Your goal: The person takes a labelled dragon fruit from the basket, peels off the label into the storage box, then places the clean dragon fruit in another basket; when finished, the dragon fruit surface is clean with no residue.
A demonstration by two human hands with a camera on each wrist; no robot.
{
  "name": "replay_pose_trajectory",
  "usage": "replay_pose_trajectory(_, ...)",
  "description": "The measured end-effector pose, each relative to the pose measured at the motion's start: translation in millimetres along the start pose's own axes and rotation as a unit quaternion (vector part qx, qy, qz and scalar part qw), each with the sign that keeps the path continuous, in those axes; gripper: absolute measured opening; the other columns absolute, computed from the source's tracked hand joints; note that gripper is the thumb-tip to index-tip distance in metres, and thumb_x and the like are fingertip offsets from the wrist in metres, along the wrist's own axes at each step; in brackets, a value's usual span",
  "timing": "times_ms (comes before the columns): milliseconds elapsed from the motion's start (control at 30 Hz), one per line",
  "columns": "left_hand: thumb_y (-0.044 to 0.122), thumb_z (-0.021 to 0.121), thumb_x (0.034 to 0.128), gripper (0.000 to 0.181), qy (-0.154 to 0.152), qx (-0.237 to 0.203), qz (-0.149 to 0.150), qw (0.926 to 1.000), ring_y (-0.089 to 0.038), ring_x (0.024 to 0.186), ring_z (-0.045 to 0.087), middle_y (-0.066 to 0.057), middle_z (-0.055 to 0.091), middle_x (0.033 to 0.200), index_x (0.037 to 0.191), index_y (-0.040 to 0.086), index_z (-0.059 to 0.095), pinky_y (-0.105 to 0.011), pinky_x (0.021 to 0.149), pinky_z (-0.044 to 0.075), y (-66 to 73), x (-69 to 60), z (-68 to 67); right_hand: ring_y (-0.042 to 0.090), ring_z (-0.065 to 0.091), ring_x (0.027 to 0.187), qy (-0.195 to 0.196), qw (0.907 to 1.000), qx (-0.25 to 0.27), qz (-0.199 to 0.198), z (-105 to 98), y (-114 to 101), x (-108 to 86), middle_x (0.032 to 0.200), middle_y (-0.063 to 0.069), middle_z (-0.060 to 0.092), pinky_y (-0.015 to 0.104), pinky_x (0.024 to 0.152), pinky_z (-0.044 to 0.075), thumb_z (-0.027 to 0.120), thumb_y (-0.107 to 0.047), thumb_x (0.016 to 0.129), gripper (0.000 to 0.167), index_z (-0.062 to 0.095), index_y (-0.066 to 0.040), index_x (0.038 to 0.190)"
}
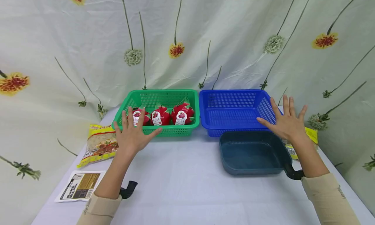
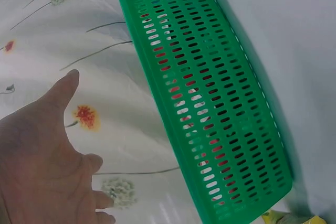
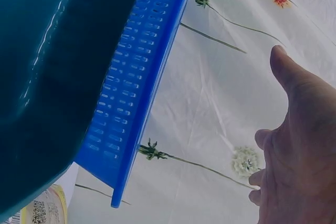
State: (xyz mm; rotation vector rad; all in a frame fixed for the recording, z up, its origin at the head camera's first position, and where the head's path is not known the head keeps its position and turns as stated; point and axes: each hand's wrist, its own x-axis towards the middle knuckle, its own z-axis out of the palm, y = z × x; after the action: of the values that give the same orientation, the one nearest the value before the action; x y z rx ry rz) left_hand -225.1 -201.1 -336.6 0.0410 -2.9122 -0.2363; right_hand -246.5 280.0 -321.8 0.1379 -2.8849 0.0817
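Note:
My left hand point(image 1: 131, 135) is raised with its fingers spread, near the front left of a green basket point(image 1: 175, 131), and holds nothing. Inside that basket sit three red dragon fruits point(image 1: 185, 112) with white labels; fingers partly cover the leftmost. In the left wrist view, the basket's slotted side point(image 2: 210, 103) stands beside the hand. My right hand point(image 1: 287, 122), also spread and holding nothing, is held up by the right end of a blue basket point(image 1: 231, 117). A dark teal tray point(image 1: 250, 153) lies in front of the blue basket, just left of the right forearm.
At the left lie a yellow food bag point(image 1: 101, 143) and a white flat packet point(image 1: 80, 186). Another yellow packet point(image 1: 312, 135) is partly hidden behind the right forearm. A flower-print cloth point(image 1: 228, 39) hangs behind the white table point(image 1: 181, 186).

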Motion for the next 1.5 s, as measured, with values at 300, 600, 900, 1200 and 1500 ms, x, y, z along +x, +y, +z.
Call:
replay_pose_trajectory(300,0.077,0.034,0.0785,0.096,-0.003,-0.011,0.001,0.9999,-0.037,0.134,-0.022,-0.015,-0.023,0.149,0.148,0.023,-0.004,-0.065,0.099,-0.013,2.4,0.2,-4.3,0.036,-0.026,0.131,-0.002,0.9996,0.028,-0.005,0,-10,-1.4,0.147,0.025,-0.018,0.062,0.092,-0.025,0.029,-0.073,0.083,0.092,-0.007,-0.018,0.148)
replay_pose_trajectory(600,0.063,0.038,0.0882,0.082,0.059,-0.075,0.002,0.9954,-0.041,0.135,-0.016,-0.023,-0.008,0.150,0.149,0.024,-0.002,-0.065,0.102,-0.003,3.8,-3.2,0.2,0.041,-0.009,0.136,0.020,0.9892,0.141,-0.034,5,-62,18.9,0.149,0.028,0.000,0.065,0.100,-0.009,0.036,-0.065,0.089,0.084,0.009,-0.012,0.149)
replay_pose_trajectory(900,0.047,0.049,0.0910,0.075,0.195,-0.167,-0.041,0.9656,-0.040,0.118,0.036,-0.026,0.036,0.130,0.149,0.016,0.012,-0.057,0.093,0.035,8.4,-9.5,16.0,0.033,0.028,0.131,0.106,0.9261,0.357,-0.061,25,-172,58.5,0.143,0.017,0.029,0.053,0.101,0.030,0.050,-0.044,0.093,0.062,0.031,-0.012,0.143)
replay_pose_trajectory(1200,0.050,0.047,0.0920,0.077,0.230,-0.324,-0.167,0.9020,-0.025,0.061,0.051,-0.009,0.056,0.071,0.148,0.020,0.003,-0.035,0.052,0.035,14.7,1.3,49.4,0.030,0.032,0.128,0.092,0.8579,0.502,-0.056,67,-250,108.9,0.143,0.015,0.028,0.048,0.099,0.034,0.057,-0.039,0.091,0.070,0.022,-0.016,0.147)
replay_pose_trajectory(1500,0.048,0.051,0.0901,0.076,0.217,-0.535,-0.160,0.8006,-0.028,0.073,0.060,-0.014,0.060,0.081,0.147,0.020,0.009,-0.028,0.062,0.046,2.6,7.9,91.9,0.031,0.026,0.132,0.022,0.8630,0.504,-0.017,95,-270,127.1,0.147,0.016,0.019,0.050,0.102,0.031,0.056,-0.044,0.090,0.079,0.008,-0.021,0.149)
